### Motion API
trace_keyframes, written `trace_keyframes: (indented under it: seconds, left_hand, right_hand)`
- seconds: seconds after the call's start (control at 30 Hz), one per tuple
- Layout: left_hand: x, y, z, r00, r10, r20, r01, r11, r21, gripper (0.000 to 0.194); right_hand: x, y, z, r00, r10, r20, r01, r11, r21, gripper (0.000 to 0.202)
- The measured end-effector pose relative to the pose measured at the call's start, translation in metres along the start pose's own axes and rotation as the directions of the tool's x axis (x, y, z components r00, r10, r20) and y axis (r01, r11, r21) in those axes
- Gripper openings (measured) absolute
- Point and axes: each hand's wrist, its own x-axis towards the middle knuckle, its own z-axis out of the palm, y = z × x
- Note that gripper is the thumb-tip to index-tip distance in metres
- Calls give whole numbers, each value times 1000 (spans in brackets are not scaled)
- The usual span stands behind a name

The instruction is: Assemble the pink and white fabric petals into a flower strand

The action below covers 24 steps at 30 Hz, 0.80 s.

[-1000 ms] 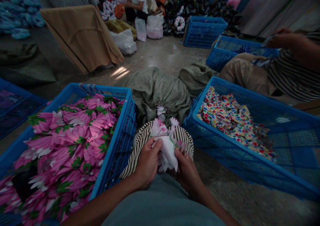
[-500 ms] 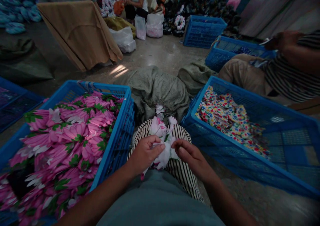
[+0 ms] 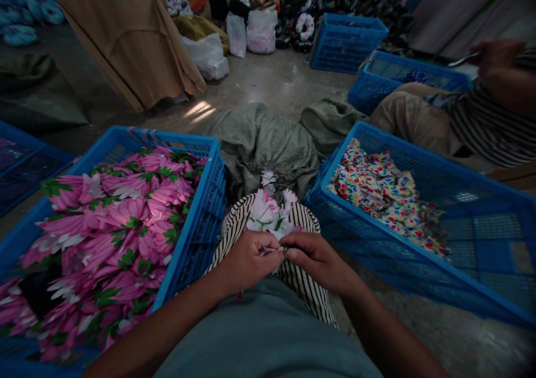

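My left hand [image 3: 251, 259] is closed in a pinch above my lap, with the pale edge of a fabric flower showing at its fingertips. Thumb and forefinger of my right hand [image 3: 315, 259] are pressed together close against it. Between the two sets of fingertips is a small bit, too tiny to make out. Just beyond the hands, several white and pink fabric flowers [image 3: 268, 209] with green parts lie on the striped cloth [image 3: 307, 224] over my knees. My fingers hide part of the held flower.
On the left, a blue crate [image 3: 215, 149] is heaped with pink fabric flowers [image 3: 129, 216]. Another blue crate [image 3: 412, 233] at right holds colourful patterned fabric pieces [image 3: 377, 194]. Grey-green sacking [image 3: 268, 138] lies ahead. A person in striped clothing [image 3: 494, 115] sits at far right.
My right hand has moved left to meet the left hand, and their fingertips now come together. The camera view has tipped slightly downward.
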Motion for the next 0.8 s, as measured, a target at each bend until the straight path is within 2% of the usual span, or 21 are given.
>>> trace_keyframes:
  seconds: [0.3,0.53,0.7,0.8]
  left_hand:
    - [0,2,1,999,-28,16,27,999,23,17]
    - [-1,0,1,998,-36,51,37,999,-20,16]
    - [-2,1,2,995,-62,81,71,991,-114,15]
    - [-3,0,4,992,-90,85,107,968,-227,16]
  right_hand:
    - [-1,3,4,999,32,9,-33,998,44,25]
    - [-4,4,8,999,52,-1,-52,990,134,28]
    - [-4,8,12,997,76,-26,-68,969,236,31]
    - [-5,14,19,984,157,-77,-115,912,394,32]
